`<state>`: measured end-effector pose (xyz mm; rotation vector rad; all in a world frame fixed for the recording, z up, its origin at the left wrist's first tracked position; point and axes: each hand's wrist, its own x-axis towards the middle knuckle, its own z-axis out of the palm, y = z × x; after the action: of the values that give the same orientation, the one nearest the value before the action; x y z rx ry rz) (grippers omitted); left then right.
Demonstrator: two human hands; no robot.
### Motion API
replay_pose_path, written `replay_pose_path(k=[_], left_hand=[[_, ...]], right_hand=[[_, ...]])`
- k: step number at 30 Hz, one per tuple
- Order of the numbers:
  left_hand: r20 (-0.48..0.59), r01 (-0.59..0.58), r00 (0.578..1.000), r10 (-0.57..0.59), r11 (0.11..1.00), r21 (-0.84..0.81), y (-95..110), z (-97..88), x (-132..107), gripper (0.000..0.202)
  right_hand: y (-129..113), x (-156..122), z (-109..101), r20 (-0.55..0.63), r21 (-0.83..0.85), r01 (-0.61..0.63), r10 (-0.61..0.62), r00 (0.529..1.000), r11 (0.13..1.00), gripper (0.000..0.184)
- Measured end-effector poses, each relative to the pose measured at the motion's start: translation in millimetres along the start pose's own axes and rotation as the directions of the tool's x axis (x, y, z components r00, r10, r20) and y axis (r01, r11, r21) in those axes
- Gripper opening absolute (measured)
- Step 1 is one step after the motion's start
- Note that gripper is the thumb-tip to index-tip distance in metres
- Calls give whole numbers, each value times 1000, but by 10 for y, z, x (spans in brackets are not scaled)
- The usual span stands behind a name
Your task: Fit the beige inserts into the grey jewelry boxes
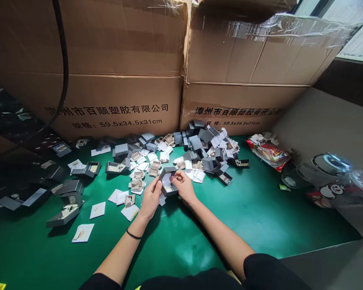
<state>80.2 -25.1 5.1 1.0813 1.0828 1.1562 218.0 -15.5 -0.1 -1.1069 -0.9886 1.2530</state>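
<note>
A small open grey hinged box (167, 181) with a white insert is held just above the green table mat (260, 213). My left hand (151, 197) grips its left side with fingers curled round it. My right hand (184, 186) holds the right side, its fingertips pinched at the box's upper edge. Behind the hands lies a pile of several grey boxes (204, 151), white cards (145, 165) and small beige inserts (137, 183).
Two large cardboard cartons (115, 68) stand along the back of the mat. Open grey boxes (65, 213) and white cards (83, 233) are scattered at the left. A snack wrapper (269, 152) and a clear bag with a container (329, 177) lie at the right.
</note>
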Motion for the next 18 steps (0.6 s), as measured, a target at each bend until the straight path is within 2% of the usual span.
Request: replay_pose_path(k=[2, 4, 7, 10, 12, 14, 16, 18], left_hand=[[9, 113, 994, -113, 983, -142, 34, 4, -14, 50], [9, 164, 986, -166, 960, -226, 82, -12, -10, 51], [25, 222, 974, -226, 923, -315, 141, -47, 19, 48], [33, 259, 963, -266, 893, -369, 162, -78, 49, 39], [53, 287, 956, -290, 876, -386, 161, -94, 60, 32], [104, 340, 940, -325, 860, -381, 153, -103, 64, 29], [151, 384, 923, -353, 849, -363, 141, -106, 65, 30], [173, 401, 916, -361, 844, -356, 129, -104, 66, 32]], right_hand=[[-9, 21, -14, -9, -175, 49, -52, 999, 983, 30], [-42, 44, -54, 38, -392, 132, -128, 991, 910, 27], [-146, 68, -133, 128, -654, 281, -264, 956, 702, 27], [-296, 83, -179, 305, -764, 441, -339, 890, 470, 28], [-397, 96, -171, 458, -770, 538, -291, 840, 343, 25], [-478, 112, -136, 544, -784, 574, -185, 818, 236, 24], [-530, 127, -89, 555, -814, 562, -89, 827, 149, 22], [-553, 139, -49, 553, -827, 554, -43, 832, 98, 21]])
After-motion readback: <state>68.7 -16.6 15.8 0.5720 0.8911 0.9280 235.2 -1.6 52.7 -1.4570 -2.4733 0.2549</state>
